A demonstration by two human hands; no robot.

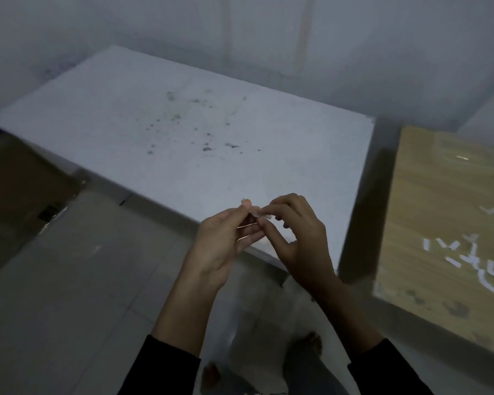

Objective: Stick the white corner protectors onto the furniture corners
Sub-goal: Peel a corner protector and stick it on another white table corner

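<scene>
A small corner protector (258, 213) is pinched between the fingertips of the left hand (226, 240) and the right hand (300, 240), above the near edge of the white surface (211, 124). Its backing is probably being peeled. No fitted protector can be made out on the corners, so the sticking is judged not yet done.

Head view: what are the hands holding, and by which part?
A small pale corner protector, pinched at its left end by the left hand and at its right end by the right hand.
</scene>
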